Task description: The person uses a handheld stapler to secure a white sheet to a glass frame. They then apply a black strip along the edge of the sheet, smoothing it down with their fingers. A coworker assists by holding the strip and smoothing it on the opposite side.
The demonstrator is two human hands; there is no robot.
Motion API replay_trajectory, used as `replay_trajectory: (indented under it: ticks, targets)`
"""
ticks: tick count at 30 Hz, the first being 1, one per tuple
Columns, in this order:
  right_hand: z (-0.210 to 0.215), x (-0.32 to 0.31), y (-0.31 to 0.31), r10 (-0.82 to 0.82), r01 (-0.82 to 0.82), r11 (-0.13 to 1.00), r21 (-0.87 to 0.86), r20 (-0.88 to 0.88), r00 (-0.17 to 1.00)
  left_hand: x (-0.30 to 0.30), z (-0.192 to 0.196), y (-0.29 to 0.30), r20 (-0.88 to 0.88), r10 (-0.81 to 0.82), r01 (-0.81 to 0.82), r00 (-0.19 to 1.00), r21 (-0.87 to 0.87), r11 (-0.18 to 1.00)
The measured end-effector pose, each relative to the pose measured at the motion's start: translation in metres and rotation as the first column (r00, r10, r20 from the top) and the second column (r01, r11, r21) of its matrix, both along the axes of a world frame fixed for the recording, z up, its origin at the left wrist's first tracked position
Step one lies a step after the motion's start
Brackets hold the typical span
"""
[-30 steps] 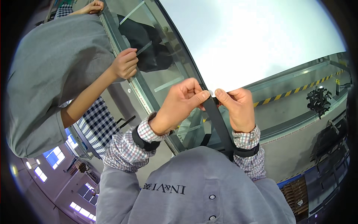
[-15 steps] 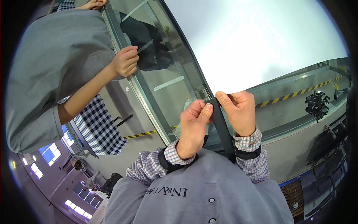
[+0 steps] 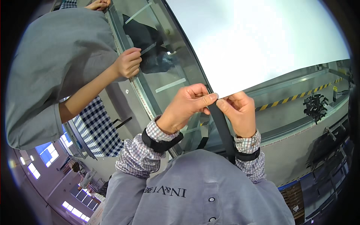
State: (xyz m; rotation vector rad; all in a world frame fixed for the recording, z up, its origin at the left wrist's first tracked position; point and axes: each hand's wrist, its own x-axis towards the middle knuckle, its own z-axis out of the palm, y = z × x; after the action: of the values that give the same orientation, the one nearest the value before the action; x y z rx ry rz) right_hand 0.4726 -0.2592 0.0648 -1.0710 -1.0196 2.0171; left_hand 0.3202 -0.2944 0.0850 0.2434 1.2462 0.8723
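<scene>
A large white sheet (image 3: 258, 45) with a dark left edge spreads over the glass-topped frame at the upper right. From its near corner a flat black strip (image 3: 222, 129) runs down toward my grey shirt. My left hand (image 3: 187, 102) is closed in a pinch at that corner, thumb on top where strip and sheet meet. Close beside it, my right hand (image 3: 240, 114) also pinches, thumb and index finger at the sheet's lower edge. The two thumbs nearly touch. My fingertips hide the exact spot they grip.
A co-worker in grey stands at the left, a closed hand (image 3: 129, 63) over the metal frame's edge (image 3: 140, 92). Below lies a blue-and-white checked cloth (image 3: 98, 129). Clear strips (image 3: 170, 85) stick to the glass. A cluster of black clips (image 3: 315, 107) hangs at the right.
My left hand has shifted up from the black strip to the sheet's corner, its forearm swinging left. The right hand stays almost in place. The co-worker's hand has barely moved.
</scene>
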Motion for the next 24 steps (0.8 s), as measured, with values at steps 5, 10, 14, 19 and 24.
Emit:
replay_trajectory:
  ticks: [5,10,14,19,24]
  targets:
    - [-0.008,0.011,0.000,0.071,-0.070,0.997,0.017,-0.038,0.997,-0.017,0.002,0.016,-0.165,-0.210,0.224,0.964,0.070,0.972]
    - [-0.008,0.009,-0.004,0.042,-0.041,0.998,-0.049,0.018,0.999,-0.017,0.004,0.017,-0.375,-0.256,0.323,0.891,0.126,0.938]
    - [-0.012,0.007,-0.005,0.021,-0.021,0.999,-0.047,-0.002,1.000,-0.020,0.003,0.020,-0.600,-0.275,0.508,0.751,0.258,0.822]
    - [-0.006,0.007,-0.004,0.032,-0.034,0.995,-0.094,-0.021,0.999,-0.031,-0.001,0.018,-0.386,-0.367,0.480,0.846,0.256,0.839]
    - [-0.008,0.006,-0.006,0.000,-0.005,0.996,-0.089,-0.056,0.998,-0.027,0.002,0.014,-0.393,-0.361,0.464,0.845,0.204,0.862]
